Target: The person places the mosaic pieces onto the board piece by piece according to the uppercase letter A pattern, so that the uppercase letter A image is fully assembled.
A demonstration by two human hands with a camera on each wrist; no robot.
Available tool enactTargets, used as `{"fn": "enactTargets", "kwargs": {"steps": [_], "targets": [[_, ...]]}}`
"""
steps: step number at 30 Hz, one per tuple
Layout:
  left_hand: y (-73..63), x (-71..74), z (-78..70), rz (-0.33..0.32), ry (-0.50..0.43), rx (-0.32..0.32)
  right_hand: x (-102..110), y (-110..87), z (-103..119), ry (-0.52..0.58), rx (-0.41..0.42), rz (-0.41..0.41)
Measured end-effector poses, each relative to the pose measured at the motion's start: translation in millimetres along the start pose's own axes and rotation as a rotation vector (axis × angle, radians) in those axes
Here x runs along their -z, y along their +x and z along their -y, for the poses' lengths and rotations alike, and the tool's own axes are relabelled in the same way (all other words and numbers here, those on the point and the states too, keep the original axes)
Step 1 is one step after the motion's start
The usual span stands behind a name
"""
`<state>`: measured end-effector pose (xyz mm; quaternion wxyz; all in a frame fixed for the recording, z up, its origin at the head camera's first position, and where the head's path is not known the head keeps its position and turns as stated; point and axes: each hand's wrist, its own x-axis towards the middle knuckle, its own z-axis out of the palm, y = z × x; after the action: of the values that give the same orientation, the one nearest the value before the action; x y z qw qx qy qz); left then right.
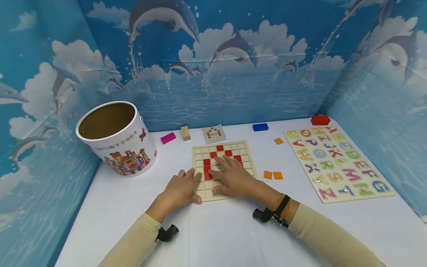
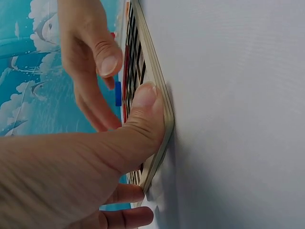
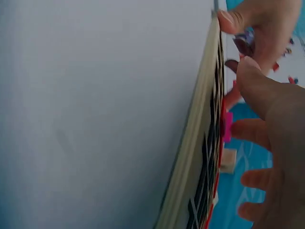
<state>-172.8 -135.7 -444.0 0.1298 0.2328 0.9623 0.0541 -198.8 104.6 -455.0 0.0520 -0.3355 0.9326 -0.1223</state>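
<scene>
A square wooden grid board (image 1: 247, 148) lies flat on the white table, with several red square tiles (image 1: 207, 162) in its cells. My left hand (image 1: 179, 190) rests at the board's left edge. Its thumb (image 2: 145, 102) presses on the near left corner, and the other fingers spread along the side. Over the middle of the board is my right hand (image 1: 235, 179), fingers apart and slightly bent, with no tile visible between them. It covers part of the grid and some cells. Right of the board lie several orange square tiles (image 1: 268, 174).
A small pattern card (image 1: 214, 134) lies behind the board. Near it are a magenta block (image 1: 168, 138), a plain wooden block (image 1: 185, 133) and a blue block (image 1: 260, 127). A large white bucket (image 1: 146, 155) stands left. On the right are a letter puzzle board (image 1: 318, 178) and a red block (image 1: 320, 120).
</scene>
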Motion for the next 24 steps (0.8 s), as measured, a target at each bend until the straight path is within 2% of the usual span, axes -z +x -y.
{"fn": "enactTargets", "kwargs": {"steps": [2, 4, 6, 7, 10, 13, 15, 17, 19, 24], "targets": [[0.0, -0.3, 0.8, -0.002, -0.009, -0.003, -3, 0.7, 6, -0.054, 0.013, 0.020], [0.1, -0.7, 1.5, -0.002, -0.015, -0.002, -2, 0.1, 4, -0.022, -0.004, -0.003], [0.1, -0.6, 1.1, -0.001, -0.016, 0.005, 7, -1.1, -7, 0.090, -0.048, -0.052], [-0.1, -0.1, 0.5, 0.000, -0.017, 0.009, 12, -1.6, -18, 0.181, -0.094, -0.089], [-1.0, 1.1, -0.9, 0.000, -0.019, 0.018, 37, -7.0, -67, 0.460, -0.288, -0.237], [-1.7, 1.4, -1.9, 0.005, -0.022, 0.025, 61, -18.2, -121, 0.711, -0.543, -0.366], [-1.8, 1.0, -1.3, 0.006, -0.019, 0.025, 72, -26.0, -150, 0.814, -0.695, -0.415], [-1.3, 0.7, -1.1, 0.004, -0.012, 0.018, 79, -31.5, -170, 0.884, -0.812, -0.422], [-0.7, 0.8, -1.1, -0.002, -0.005, 0.011, 81, -33.6, -185, 0.889, -0.893, -0.400], [-0.7, 1.6, -2.4, 0.000, -0.010, 0.011, 72, -31.3, -203, 0.694, -0.927, -0.286]]}}
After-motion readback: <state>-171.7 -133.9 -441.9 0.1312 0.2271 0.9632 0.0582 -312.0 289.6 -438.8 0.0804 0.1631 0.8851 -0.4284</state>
